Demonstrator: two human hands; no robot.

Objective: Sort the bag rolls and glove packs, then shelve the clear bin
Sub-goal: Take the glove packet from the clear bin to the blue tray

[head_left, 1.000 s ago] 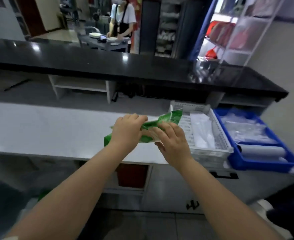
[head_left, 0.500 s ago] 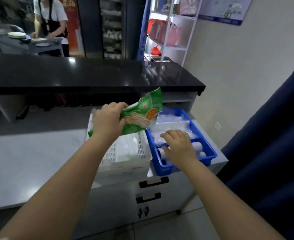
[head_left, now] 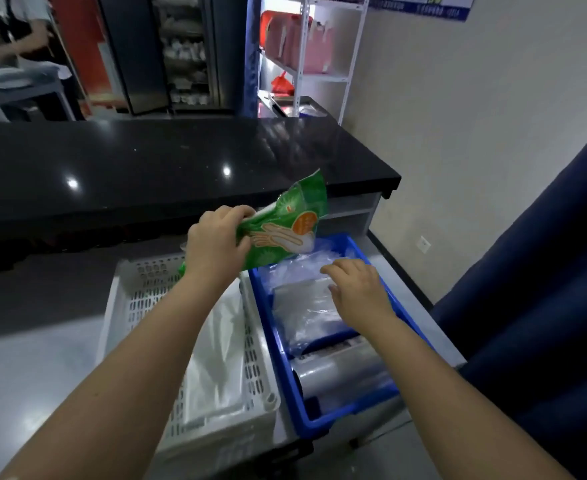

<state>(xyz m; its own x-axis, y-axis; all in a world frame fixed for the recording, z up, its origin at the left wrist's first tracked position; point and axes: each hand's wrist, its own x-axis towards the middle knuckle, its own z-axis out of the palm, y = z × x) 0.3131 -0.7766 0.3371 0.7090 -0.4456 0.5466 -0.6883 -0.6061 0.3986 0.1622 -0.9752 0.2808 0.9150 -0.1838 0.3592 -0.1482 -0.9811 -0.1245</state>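
My left hand (head_left: 215,242) grips a green glove pack (head_left: 286,225) by its left end and holds it tilted in the air above the gap between two bins. My right hand (head_left: 357,289) rests palm down, fingers spread, on clear plastic packs (head_left: 302,306) inside the blue bin (head_left: 271,327). A bag roll (head_left: 340,372) lies across the near end of that blue bin. To the left stands a white slotted basket (head_left: 125,306) with a flat white bag pack (head_left: 215,358) lying in it.
Both bins sit on a grey worktop (head_left: 25,375) under a raised black counter (head_left: 167,161). A dark blue curtain (head_left: 544,306) hangs at the right. White shelving (head_left: 319,53) with pink bags stands behind. A person (head_left: 11,32) works at a table at the far left.
The view has swung right and closer to the bins. My left hand has lifted the green glove pack over toward the blue bin; my right hand let go of it and came down on the clear packs.
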